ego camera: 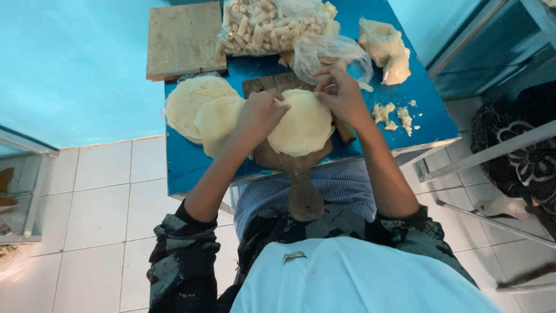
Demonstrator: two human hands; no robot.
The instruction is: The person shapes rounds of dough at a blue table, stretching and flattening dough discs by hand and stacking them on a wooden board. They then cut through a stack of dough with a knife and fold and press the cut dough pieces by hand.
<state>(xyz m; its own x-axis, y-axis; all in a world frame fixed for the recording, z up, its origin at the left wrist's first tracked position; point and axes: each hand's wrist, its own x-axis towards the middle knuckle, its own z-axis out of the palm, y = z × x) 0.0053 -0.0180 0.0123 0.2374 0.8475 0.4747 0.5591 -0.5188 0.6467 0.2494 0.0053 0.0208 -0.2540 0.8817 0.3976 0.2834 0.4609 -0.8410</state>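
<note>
Your left hand (263,113) and right hand (341,95) pinch the far rim of a thin, soft, tear-prone wrapper (301,124) on the wooden paddle board (298,168) near the tabletop's (185,162) front edge.

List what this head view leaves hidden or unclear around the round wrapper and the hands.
- Wooden paddle board: top hidden under the round wrapper.
- Left hand, right hand: what the fingertips pinch is too small to tell.
- Bag of rolls: cut off by the top edge.

Bare blue table (428,110) lies open to the right, past dough scraps (392,114); a wrapper stack (200,107) crowds the left.
</note>
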